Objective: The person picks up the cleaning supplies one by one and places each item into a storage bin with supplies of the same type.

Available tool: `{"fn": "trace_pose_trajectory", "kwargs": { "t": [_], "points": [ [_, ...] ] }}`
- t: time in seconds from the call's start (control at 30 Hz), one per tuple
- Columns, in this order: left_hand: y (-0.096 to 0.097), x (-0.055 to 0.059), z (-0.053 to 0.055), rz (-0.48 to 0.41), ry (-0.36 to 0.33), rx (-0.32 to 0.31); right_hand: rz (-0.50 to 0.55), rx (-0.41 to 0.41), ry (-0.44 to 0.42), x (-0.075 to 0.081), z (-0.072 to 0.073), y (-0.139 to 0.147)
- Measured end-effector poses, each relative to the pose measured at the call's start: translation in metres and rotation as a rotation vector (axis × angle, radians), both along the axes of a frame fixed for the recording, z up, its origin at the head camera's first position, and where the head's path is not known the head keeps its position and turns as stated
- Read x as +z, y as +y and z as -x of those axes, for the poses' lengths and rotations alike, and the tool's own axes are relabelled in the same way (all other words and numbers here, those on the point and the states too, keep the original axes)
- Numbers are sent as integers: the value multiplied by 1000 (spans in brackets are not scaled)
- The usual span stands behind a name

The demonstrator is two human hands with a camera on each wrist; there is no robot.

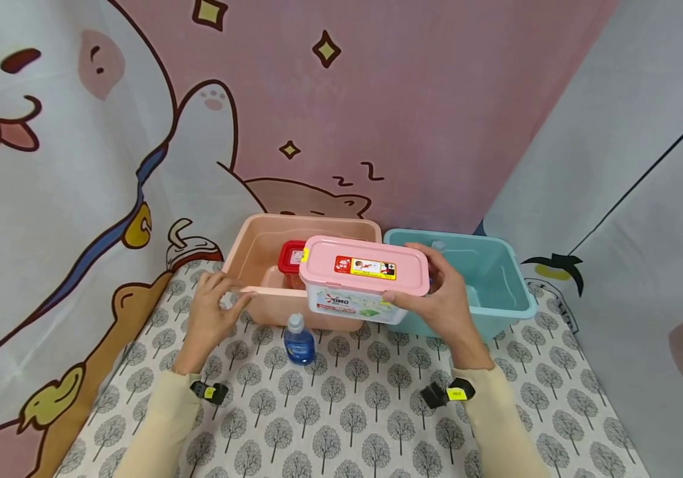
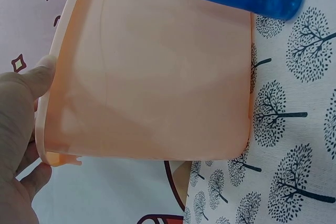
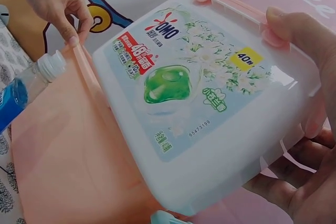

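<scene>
My right hand (image 1: 445, 302) grips a laundry pod box (image 1: 350, 302) by its right end, thumb on the front and fingers behind. The box is white with a pink lid (image 1: 401, 262) and an OMO label (image 3: 168, 30). It is held tilted over the front rim of a peach plastic bin (image 1: 311, 312). At that bin's front left corner, my left hand (image 1: 212, 315) pinches the rim (image 2: 50, 87) between thumb and fingers. Inside the peach bin sits a red-lidded container (image 1: 291, 255), partly hidden by the pod box.
A small bottle of blue liquid (image 1: 299, 345) with a whitish cap stands on the tree-patterned tablecloth (image 1: 329, 411), in front of the peach bin. To the right is a light blue bin (image 1: 496, 292) with a clear-topped item (image 1: 438, 246) inside. A cartoon-printed cloth (image 1: 425, 119) hangs behind.
</scene>
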State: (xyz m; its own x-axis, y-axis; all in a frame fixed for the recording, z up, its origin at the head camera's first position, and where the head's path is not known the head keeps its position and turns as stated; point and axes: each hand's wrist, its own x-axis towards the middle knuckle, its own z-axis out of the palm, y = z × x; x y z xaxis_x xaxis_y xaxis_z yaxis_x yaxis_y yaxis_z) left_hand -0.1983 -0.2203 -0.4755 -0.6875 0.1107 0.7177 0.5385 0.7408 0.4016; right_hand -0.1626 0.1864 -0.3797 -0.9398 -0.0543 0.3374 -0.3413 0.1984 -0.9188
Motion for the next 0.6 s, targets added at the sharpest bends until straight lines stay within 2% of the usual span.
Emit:
{"fn": "trace_pose_trajectory", "kwargs": {
  "t": [0.27, 0.6],
  "points": [
    [-1, -3, 2, -6, 7, -6, 24, 7, -3, 2, 8, -6],
    [-1, -5, 4, -19, 8, -10, -7, 3, 1, 5, 19, -10]
  ]
}}
